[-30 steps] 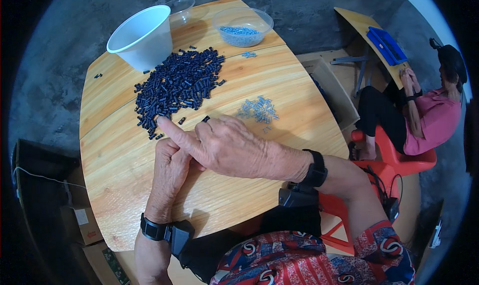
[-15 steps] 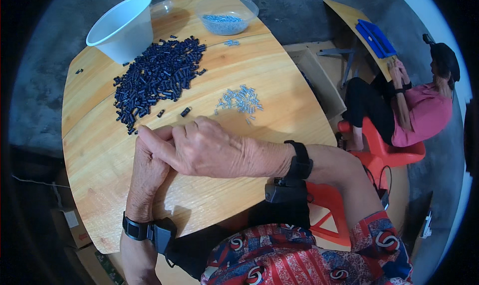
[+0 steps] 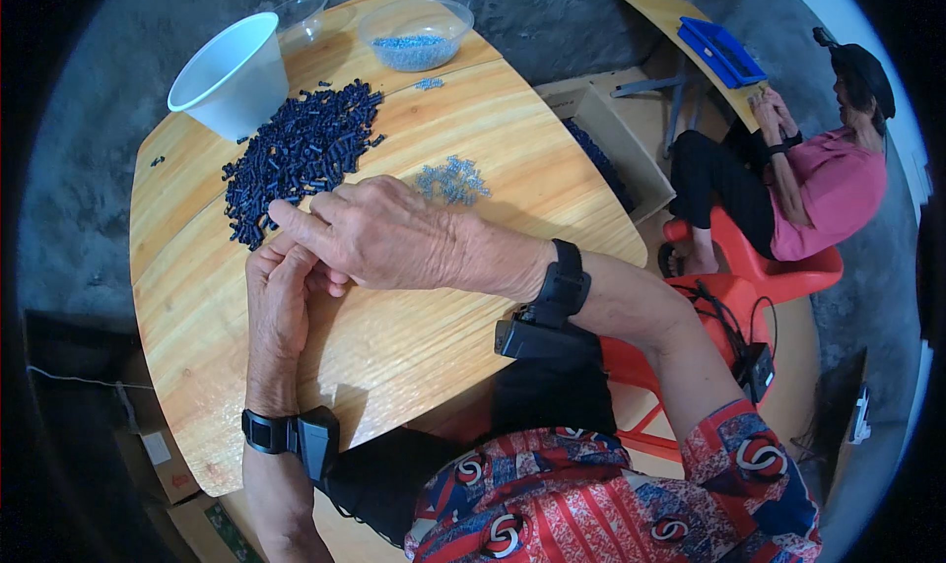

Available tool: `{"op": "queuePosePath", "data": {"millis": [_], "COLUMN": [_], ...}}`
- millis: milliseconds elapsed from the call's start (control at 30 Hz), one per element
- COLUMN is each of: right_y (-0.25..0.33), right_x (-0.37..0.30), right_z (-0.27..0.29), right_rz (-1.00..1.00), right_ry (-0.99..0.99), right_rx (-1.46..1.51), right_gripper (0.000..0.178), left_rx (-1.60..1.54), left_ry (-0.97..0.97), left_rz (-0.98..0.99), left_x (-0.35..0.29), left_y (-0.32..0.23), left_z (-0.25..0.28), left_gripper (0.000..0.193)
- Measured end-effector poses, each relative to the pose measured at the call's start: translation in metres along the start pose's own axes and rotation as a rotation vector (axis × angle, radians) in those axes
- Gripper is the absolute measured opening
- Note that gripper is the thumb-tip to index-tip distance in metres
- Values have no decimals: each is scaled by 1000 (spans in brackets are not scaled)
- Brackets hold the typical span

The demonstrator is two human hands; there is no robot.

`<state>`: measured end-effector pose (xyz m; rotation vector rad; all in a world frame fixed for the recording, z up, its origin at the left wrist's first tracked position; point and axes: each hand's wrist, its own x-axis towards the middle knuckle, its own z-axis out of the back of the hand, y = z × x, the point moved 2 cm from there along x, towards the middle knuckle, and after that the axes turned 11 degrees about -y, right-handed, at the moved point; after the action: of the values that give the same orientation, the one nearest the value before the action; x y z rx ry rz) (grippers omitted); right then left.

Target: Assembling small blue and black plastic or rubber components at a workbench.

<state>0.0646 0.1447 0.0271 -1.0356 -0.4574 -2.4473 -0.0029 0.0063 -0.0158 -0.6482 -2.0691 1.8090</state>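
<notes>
My left hand (image 3: 279, 302) and my right hand (image 3: 384, 233) meet above the table, at the near edge of a heap of small black cylindrical pieces (image 3: 305, 144). The fingers of both hands are bent and pinched together, and the right hand partly covers the left fingertips. Whatever lies between the fingers is hidden. Just beyond my right hand is a small scatter of thin silvery pieces (image 3: 451, 181), too small to name exactly.
A white tub (image 3: 232, 80) stands behind the black heap. To its right, a clear bowl (image 3: 416, 36) holds more silvery pieces. A cardboard box (image 3: 631, 159) is beside the wooden table (image 3: 414, 386). At right, another person (image 3: 823, 184) sits by a blue tray (image 3: 722, 53).
Both hands have moved forward together, closer to the black heap and the silvery scatter. The right hand now covers the spot where loose black pieces lay. The view has shifted slightly.
</notes>
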Motion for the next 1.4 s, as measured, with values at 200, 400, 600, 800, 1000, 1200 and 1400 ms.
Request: {"op": "queuePosePath", "data": {"millis": [200,400,600,800,1000,1200,1400], "right_y": [-3,-41,-118,-228,-216,-106,-59], "right_x": [4,-17,-77,-205,-208,-67,-8], "right_z": [22,88,158,191,184,145,69], "right_rz": [16,40,-361,-696,-956,-936,-461], "right_ry": [-34,-228,-158,47,-62,-21,60], "right_rx": [-22,-247,-488,-684,-452,183,145], "right_gripper": [31,10,12,37,45,26,16], "left_rx": [-149,24,112,145,209,242,237], "left_ry": [97,-82,-120,-105,-115,-130,-128], "left_rz": [-58,-55,-85,-82,-89,-78,-90], "left_x": [-3,-5,-7,-1,-1,-3,-3], "left_y": [-3,-9,-11,-6,-8,-6,-3], "left_z": [-1,3,7,-2,1,3,3], "left_gripper": [26,25,16,14,12,13,11]}}
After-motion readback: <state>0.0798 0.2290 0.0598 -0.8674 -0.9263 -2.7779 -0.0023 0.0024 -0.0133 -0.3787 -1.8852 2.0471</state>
